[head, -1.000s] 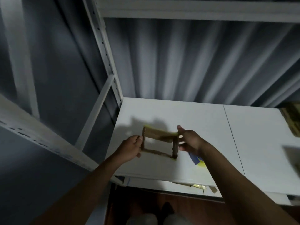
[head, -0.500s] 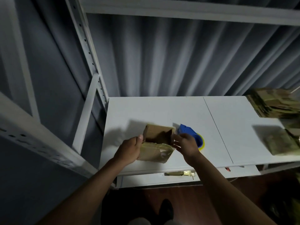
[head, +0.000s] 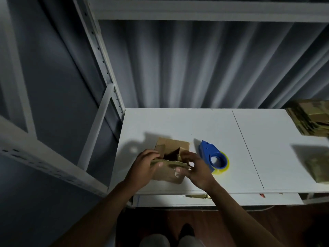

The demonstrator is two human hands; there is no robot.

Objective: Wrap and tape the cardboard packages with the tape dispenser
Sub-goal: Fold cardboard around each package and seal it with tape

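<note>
Box turned since a second ago, its open mouth now facing up.
Left hand [head: 142, 166] and right hand [head: 194, 166] grip the cardboard box [head: 170, 157] on the white table [head: 178, 122]; fold flaps flush first, blue tape dispenser [head: 213, 157] at three o'clock.

Both hands, left hand [head: 142, 165] and right hand [head: 196, 168], apparently grip the open cardboard box [head: 170, 164] beside the tape dispenser [head: 212, 156].
</note>
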